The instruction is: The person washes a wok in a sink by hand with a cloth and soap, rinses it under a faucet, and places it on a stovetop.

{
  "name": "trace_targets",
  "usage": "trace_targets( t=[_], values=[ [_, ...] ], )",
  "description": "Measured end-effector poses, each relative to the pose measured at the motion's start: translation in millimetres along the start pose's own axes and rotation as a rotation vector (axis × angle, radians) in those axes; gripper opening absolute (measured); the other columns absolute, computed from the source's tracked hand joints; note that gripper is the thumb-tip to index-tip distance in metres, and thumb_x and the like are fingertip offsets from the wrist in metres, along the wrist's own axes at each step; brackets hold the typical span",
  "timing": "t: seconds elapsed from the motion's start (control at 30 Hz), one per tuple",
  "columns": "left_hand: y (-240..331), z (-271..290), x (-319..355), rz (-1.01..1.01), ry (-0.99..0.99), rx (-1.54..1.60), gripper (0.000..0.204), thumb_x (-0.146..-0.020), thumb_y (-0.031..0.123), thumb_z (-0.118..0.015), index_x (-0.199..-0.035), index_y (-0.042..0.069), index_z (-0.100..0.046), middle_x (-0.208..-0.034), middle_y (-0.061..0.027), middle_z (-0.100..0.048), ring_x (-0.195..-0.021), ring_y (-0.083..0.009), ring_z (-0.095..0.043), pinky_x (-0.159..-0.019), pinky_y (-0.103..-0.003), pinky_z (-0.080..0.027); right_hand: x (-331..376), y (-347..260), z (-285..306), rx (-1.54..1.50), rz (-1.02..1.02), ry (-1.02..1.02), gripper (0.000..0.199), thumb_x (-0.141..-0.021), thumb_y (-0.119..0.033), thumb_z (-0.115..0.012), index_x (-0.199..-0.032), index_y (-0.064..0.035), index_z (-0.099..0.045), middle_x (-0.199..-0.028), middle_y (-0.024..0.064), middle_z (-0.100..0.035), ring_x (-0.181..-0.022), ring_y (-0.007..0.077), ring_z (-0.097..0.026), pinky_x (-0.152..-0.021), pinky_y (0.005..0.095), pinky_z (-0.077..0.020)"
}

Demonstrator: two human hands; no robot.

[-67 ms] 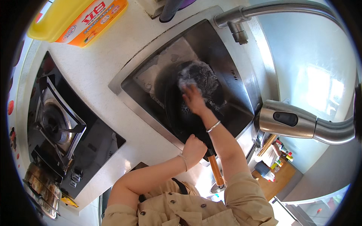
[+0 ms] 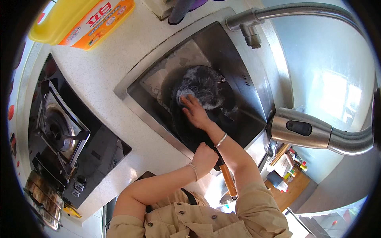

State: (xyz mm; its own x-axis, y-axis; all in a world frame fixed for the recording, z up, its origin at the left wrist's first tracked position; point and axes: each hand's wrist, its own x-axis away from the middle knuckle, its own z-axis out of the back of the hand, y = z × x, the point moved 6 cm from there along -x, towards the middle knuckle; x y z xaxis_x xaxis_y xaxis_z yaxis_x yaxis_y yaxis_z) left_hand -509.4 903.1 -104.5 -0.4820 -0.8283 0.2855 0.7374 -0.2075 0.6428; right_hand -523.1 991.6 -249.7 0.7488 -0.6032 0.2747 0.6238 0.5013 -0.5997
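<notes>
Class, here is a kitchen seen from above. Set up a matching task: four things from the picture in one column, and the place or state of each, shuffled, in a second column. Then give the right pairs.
Things
1. black pan
2. left hand
3. right hand
4. yellow bottle

Places or states
A. lies on the white counter, above the stove
B. sits soapy in the steel sink
C. pressed flat inside the pan, at the foam
D. closed around the pan's handle at the sink's near edge

Pairs: 1-B, 2-D, 3-C, 4-A
</notes>
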Motion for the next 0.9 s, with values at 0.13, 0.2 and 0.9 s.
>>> trace_targets(
  t=[0.13, 0.2, 0.9],
  values=[
    [0.2, -9.6, -2.7, 0.018, -0.048, -0.005, 0.013, -0.071, 0.012, -0.057, -0.064, 0.016, -0.067, -0.06, 0.0002, -0.061, -0.064, -0.0152, -0.058, -0.067, -0.03, -0.036, -9.7, 14.0, 13.1, 0.172, -0.022, -0.134, 0.053, -0.086, -0.02, -0.053, -0.135, -0.019, -0.035, -0.135, 0.0218, -0.033, -0.122, 0.038, -0.036, -0.1, 0.0428, -0.0316],
    [0.7, -10.8, -2.9, 0.01, -0.1, -0.018, 0.014, -0.072, 0.013, -0.056, -0.064, 0.016, -0.067, -0.06, 0.0003, -0.06, -0.065, -0.0153, -0.058, -0.068, -0.03, -0.036, -13.2, 35.9, 26.6, 0.343, -0.072, -0.132, 0.052, -0.086, -0.026, -0.051, -0.135, -0.0213, -0.035, -0.137, 0.0191, -0.033, -0.125, 0.0358, -0.033, -0.103, 0.0441, -0.0274],
    [1.6, -0.7, 17.8, -0.021, -0.022, -0.158, 0.021, -0.078, 0.016, -0.05, -0.087, 0.005, -0.066, -0.078, -0.0073, -0.062, -0.077, -0.0201, -0.056, -0.086, -0.038, -0.035, 132.9, -3.4, 53.9, -0.06, -0.217, -0.49, 0.028, -0.087, -0.019, -0.043, -0.108, -0.0072, -0.057, -0.112, 0.016, -0.057, -0.104, 0.0323, -0.053, -0.088, 0.0401, -0.0428]
  ],
)
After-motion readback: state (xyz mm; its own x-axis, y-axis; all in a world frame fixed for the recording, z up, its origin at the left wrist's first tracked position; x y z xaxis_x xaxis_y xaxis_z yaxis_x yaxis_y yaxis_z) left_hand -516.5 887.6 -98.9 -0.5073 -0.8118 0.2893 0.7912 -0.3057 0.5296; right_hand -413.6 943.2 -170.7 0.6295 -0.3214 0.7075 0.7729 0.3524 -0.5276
